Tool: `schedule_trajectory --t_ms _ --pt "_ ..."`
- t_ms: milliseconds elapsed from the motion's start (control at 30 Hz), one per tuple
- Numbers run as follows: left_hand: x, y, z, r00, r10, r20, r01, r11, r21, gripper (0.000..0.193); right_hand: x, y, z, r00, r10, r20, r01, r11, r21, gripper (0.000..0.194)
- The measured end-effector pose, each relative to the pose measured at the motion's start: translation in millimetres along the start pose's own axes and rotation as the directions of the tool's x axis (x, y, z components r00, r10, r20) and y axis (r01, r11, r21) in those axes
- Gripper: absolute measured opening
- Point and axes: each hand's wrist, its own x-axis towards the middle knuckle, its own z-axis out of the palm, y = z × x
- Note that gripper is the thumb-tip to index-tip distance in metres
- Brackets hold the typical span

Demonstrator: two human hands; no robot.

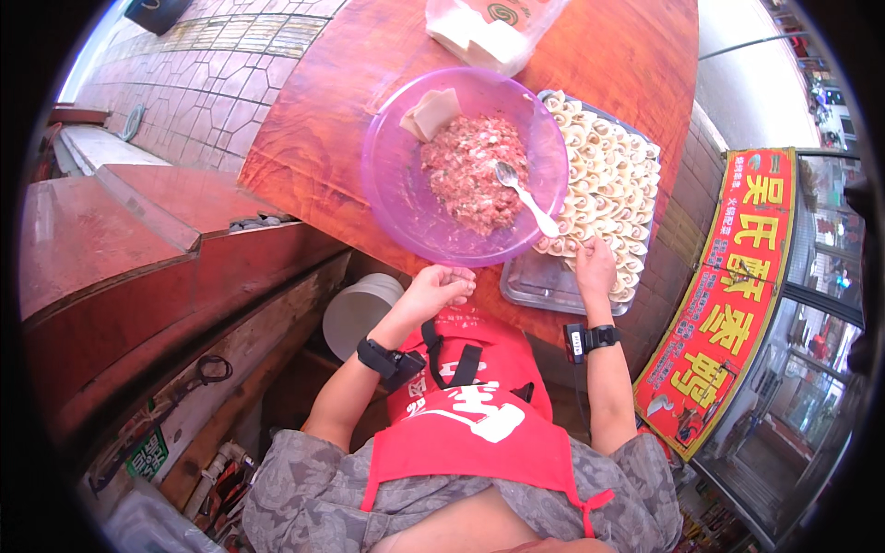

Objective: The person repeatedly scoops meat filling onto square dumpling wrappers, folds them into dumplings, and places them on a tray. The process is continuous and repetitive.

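Note:
My right hand [595, 268] is at the near rows of folded dumplings [605, 180] on a metal tray [536, 280], its fingertips touching a dumpling there. Just below the near rim of a purple plastic bowl [394, 207], my left hand [446, 285] is held with its fingers curled together; whether anything is between them cannot be seen. Minced meat [473, 166] fills the middle of the bowl. A metal spoon [529, 197] rests on the meat, its pale handle reaching over the right rim. Several square dough wrappers [432, 114] lie against the bowl's upper left wall.
Behind the bowl, a plastic bag [491, 38] holds more white wrappers on the wooden table [311, 138]. A white bucket [359, 314] stands below the table's near edge. To the left is a red tiled ledge [138, 242]; a red signboard [726, 297] with writing stands to the right.

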Motion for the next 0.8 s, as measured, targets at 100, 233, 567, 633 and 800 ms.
schedule_trajectory --t_ms 100,233,567,633,800 --pt "-24 29 -10 0.981 -0.117 0.152 0.06 0.94 0.337 0.021 5 -11 -6 0.996 0.082 0.045 -0.085 0.995 0.056 0.018" --pt "-49 76 -19 0.985 0.07 0.157 -0.155 0.757 0.635 0.019 20 -52 -33 0.999 0.015 -0.044 -0.011 0.996 0.091 0.016" --pt "112 203 -49 0.538 0.835 0.117 0.01 -0.145 0.989 0.012 17 -209 -64 0.911 -0.379 -0.16 0.411 0.819 0.4 0.009" --pt "142 213 -49 0.594 0.739 0.318 -0.03 -0.375 0.927 0.01 11 -219 -61 0.89 -0.425 -0.164 0.455 0.82 0.347 0.008" --pt "178 226 -53 0.659 0.523 0.541 -0.046 -0.69 0.722 0.011 -7 -209 -57 0.914 -0.377 -0.15 0.406 0.838 0.364 0.006"
